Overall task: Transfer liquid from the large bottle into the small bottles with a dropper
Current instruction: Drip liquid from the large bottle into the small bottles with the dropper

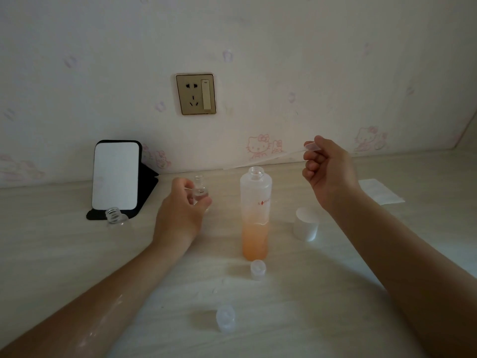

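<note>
Head view: my left hand (180, 213) grips small bottle (199, 186); right hand (329, 174) pinches dropper (268, 158) bulb. Best to tilt tip down, centre over mouth, squeeze slowly.

two small bottles (200, 189) (116, 216), one large bottle (255, 213), one dropper (273, 157), three caps (305, 224) (258, 269) (225, 317), one mirror (116, 175), one socket (195, 94).
</note>
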